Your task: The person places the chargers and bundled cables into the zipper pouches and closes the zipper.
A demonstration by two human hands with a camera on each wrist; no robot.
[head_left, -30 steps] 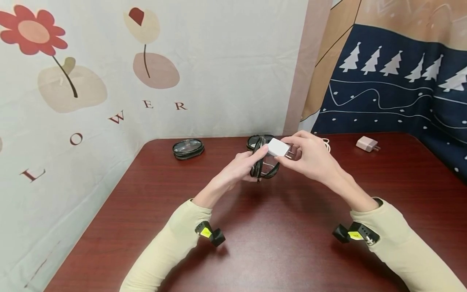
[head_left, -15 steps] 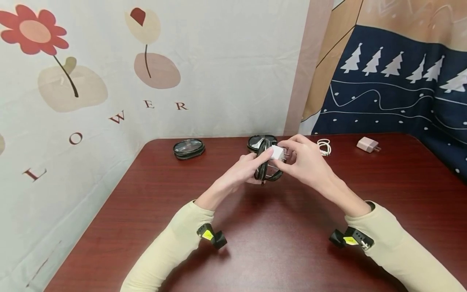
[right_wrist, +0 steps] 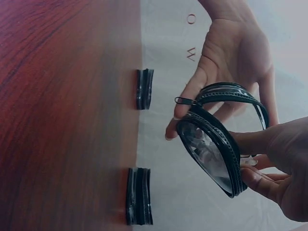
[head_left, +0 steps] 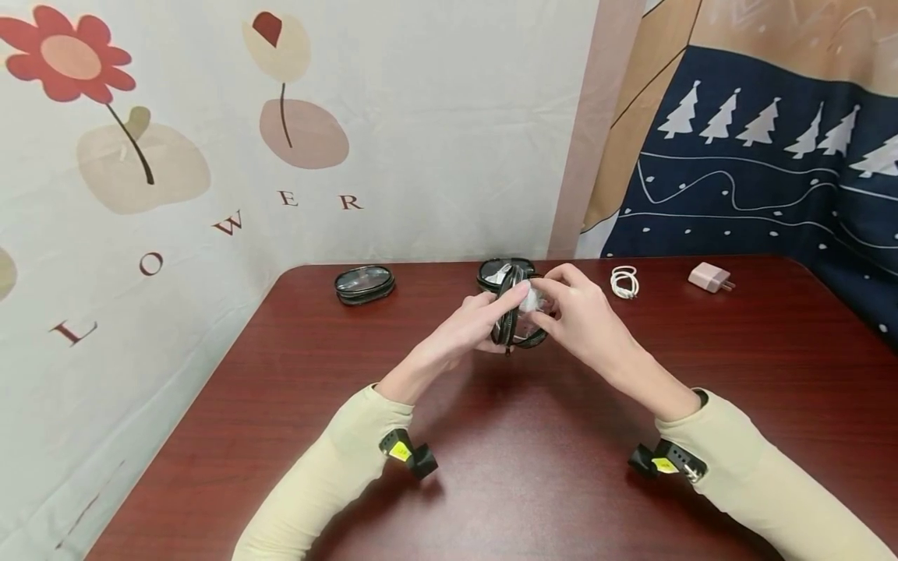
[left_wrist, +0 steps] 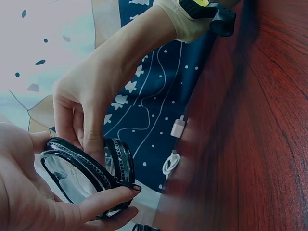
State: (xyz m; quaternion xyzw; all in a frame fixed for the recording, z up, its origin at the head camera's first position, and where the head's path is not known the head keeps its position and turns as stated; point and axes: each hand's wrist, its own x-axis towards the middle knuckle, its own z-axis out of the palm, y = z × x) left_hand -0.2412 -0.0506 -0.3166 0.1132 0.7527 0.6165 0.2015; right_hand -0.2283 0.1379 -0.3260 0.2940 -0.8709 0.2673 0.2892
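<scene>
A small clear pouch with black zip trim (head_left: 500, 330) stands unzipped in my left hand (head_left: 457, 331), which grips its side between thumb and fingers. In the left wrist view its two clear halves (left_wrist: 76, 177) are spread apart. My right hand (head_left: 588, 321) reaches into the mouth from the right, fingertips pinching a white plug charger (head_left: 530, 298). Most of the charger is hidden by the fingers and the pouch wall; the right wrist view shows only a pale end (right_wrist: 249, 161) between thumb and finger.
Behind the held pouch lies a second black-trimmed pouch (head_left: 489, 272) with something white inside. Another closed pouch (head_left: 364, 285) sits at the back left. A coiled white cable (head_left: 624, 282) and a pinkish-white plug charger (head_left: 711, 277) lie at the back right of the table (head_left: 533, 467).
The white charger has gone down from above the pouch's opening into it, with my right hand moving left and down. The pouch in my left hand has shifted slightly right.
</scene>
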